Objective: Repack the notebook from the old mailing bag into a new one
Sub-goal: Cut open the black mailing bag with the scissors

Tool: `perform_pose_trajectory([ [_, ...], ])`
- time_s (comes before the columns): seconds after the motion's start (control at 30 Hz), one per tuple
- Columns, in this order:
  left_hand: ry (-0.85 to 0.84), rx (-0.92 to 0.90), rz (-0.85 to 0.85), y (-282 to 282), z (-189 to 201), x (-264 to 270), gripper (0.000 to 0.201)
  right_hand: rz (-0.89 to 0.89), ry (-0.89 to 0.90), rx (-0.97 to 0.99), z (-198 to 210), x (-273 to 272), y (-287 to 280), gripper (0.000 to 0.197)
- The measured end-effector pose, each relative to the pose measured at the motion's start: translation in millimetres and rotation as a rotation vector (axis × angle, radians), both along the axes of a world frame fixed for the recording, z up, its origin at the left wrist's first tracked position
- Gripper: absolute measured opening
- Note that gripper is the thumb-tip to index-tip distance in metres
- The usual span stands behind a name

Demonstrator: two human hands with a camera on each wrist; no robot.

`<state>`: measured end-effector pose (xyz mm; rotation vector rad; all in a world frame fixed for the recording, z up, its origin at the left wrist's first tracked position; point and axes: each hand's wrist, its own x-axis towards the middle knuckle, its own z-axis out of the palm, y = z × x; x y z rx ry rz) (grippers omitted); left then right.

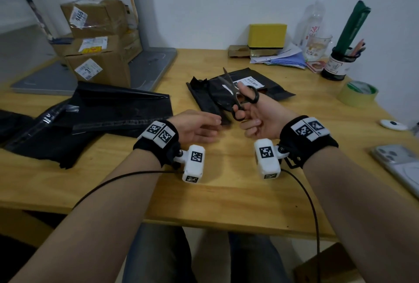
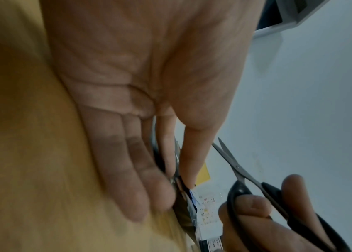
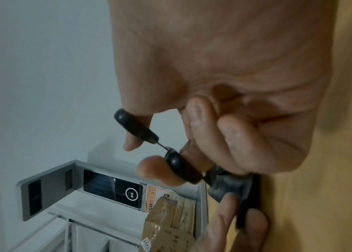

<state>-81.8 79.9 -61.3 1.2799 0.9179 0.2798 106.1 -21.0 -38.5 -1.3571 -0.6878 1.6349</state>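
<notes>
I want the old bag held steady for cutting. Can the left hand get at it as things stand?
Probably yes: the left hand is open and empty beside the old mailing bag, nothing between; the scissors sit in the right hand.

old mailing bag (image 1: 240, 89) mid-table (image 1: 204, 192) | new bags (image 1: 90, 119) left | boxes (image 1: 97, 40) behind them

Setting appeared to be a small parcel-handling office or mailroom. Evidence: wooden desk (image 1: 226, 192) against a plain white wall; stacked cardboard boxes (image 1: 97, 40) bearing shipping labels; grey platform (image 1: 149, 65) beneath them, possibly a scale; black mailing bags (image 1: 108, 110) spread flat; roll of tape (image 1: 358, 93); pen holder (image 1: 336, 63); loose papers (image 1: 285, 58).
</notes>
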Motion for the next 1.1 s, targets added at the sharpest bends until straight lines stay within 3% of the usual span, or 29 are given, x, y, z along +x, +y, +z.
perform_pose_trajectory([
  [0.13, 0.042, 0.003, -0.038, 7, 10, -10, 0.032, -0.078, 0.1, 0.046, 0, 7, 7, 0.055],
  [0.37, -0.01, 0.067, 0.12, 22, 5, 3, 0.037, -0.125, 0.22, 0.086, -11, 24, 24, 0.053],
  [0.57, 0.054, 0.099, 0.135, 38, -1, 21, 0.056, -0.115, 0.276, 0.11, -21, 37, 42, 0.054],
  [0.83, 0.121, 0.171, 0.303, 55, -11, 34, 0.022, -0.113, 0.321, 0.121, -35, 48, 50, 0.055],
  [1.1, 0.024, 0.111, 0.55, 60, -15, 41, 0.03, -0.147, 0.338, 0.152, -42, 45, 50, 0.055],
])
